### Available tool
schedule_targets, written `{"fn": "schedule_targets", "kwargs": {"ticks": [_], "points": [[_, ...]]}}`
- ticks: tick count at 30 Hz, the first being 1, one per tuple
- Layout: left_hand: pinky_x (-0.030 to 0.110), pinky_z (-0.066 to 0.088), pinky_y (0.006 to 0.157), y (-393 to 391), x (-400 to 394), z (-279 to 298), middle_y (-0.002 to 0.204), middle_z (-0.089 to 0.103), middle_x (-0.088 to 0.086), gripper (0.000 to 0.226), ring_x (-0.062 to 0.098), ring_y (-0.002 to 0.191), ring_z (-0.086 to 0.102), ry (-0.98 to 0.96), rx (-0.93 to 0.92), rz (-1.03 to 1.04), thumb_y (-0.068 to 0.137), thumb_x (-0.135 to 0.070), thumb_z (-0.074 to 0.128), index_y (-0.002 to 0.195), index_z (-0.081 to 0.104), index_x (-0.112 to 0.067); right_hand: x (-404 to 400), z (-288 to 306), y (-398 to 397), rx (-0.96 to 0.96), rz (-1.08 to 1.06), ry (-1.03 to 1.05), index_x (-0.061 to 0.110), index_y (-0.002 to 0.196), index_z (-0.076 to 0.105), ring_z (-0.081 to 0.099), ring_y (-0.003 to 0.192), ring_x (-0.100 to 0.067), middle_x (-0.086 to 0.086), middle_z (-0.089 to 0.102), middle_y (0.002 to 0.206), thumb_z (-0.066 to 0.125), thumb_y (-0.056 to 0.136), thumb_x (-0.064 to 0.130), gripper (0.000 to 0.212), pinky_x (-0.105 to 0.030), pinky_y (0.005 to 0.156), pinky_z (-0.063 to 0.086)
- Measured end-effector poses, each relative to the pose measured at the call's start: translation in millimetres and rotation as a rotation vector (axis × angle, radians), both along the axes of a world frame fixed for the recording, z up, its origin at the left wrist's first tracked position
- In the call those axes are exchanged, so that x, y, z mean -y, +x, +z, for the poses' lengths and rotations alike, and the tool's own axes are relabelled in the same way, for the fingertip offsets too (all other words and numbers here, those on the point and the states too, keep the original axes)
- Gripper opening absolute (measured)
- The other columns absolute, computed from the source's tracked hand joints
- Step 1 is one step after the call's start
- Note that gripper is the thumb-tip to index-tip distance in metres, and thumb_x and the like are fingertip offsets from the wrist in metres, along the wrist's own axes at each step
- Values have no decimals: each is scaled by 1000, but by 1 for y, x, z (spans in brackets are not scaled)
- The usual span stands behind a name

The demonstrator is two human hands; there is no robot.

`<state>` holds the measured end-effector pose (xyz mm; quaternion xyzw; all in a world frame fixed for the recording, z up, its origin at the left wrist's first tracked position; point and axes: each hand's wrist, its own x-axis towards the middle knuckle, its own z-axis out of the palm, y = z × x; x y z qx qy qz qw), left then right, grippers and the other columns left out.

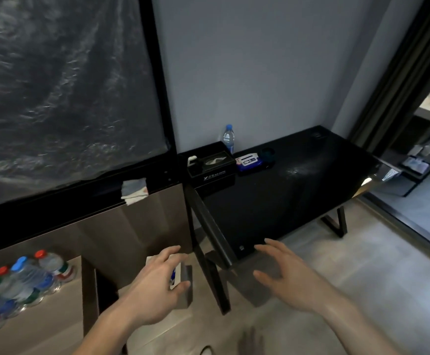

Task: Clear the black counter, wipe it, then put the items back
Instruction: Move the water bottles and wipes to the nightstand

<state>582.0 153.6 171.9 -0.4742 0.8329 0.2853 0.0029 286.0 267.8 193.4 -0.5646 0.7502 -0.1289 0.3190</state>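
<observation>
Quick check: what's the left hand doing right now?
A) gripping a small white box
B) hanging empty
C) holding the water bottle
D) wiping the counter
A: the left hand curls around a small white box below the counter; the bottle stands untouched.

Both forearms bare, reaching forward from bottom of view. Left hand [157, 283] palm down, fingers and thumb curled round a small white box [176, 275], gripping it. Right hand [285, 274] held out in the air, palm facing left, fingers spread and relaxed, holding nothing.
</observation>
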Motion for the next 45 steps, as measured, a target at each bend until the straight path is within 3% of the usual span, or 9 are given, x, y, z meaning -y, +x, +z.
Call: {"fn": "schedule_targets", "kwargs": {"ticks": [7,14,24,37,45], "points": [[28,26,122,-86,45,-3,164,18,-21,58,9,149,24,14,18,-80,99,-48,59,152,37,-42,33,4,-66,-3,-32,-4,45,157,32,24,154,-10,21,14,168,61,97,57,68,-38,124,31],[27,19,122,-188,122,-28,165,15,-20,63,10,153,20,45,-36,-111,99,-49,60,156,34,-40,102,-2,-155,-60,-35,39,42,157,34,38,147,-12,19,16,168,61,96,58,69,-31,120,36],[33,30,123,-281,243,-36,164,21,-17,65,10,148,30,62,4,-127,95,-51,63,153,37,-40,200,-11,-256,-63,-70,84,40,156,37,30,151,-9,16,20,167,62,97,54,65,-26,123,28],[29,31,121,-350,326,-51,163,22,-17,65,9,147,33,18,-28,87,94,-50,66,152,39,-38,313,-49,-372,-46,38,146,39,154,40,31,150,-7,14,24,166,66,96,50,64,-25,121,26],[30,39,117,-425,382,-66,159,28,-14,68,10,139,45,31,0,280,88,-46,72,149,45,-35,402,-85,-452,37,174,212,36,154,42,32,150,-8,12,28,164,67,97,47,63,-26,122,25]]}}
